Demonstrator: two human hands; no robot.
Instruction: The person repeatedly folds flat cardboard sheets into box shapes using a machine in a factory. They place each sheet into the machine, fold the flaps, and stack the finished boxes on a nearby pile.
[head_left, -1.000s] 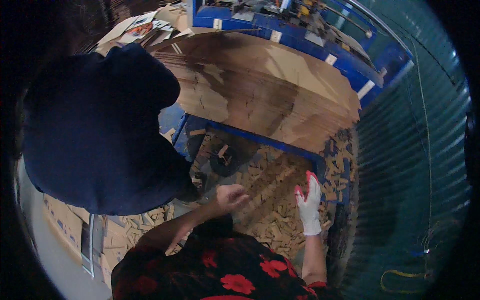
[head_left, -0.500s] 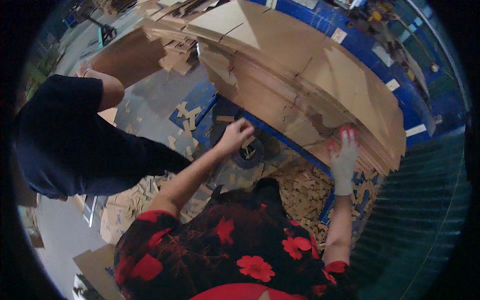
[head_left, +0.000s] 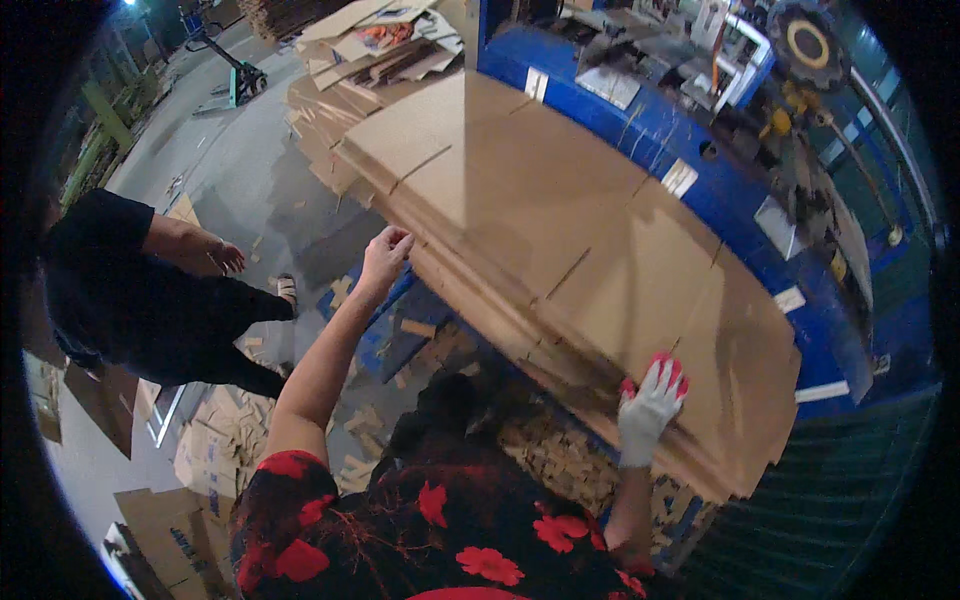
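Your bare left hand [head_left: 384, 252] curls on the near edge of the tall stack of flat brown cardboard sheets [head_left: 560, 250]; your gloved right hand [head_left: 650, 400], fingers spread, presses its overhanging edge. Stack looks uneven, squaring unfinished.

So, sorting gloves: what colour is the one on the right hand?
White with red fingertips, on the right hand; head view.

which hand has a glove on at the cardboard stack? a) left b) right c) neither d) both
b: the right hand wears a white glove with red fingertips, pressed on the edge of the cardboard stack, while the left hand at the same stack is bare.
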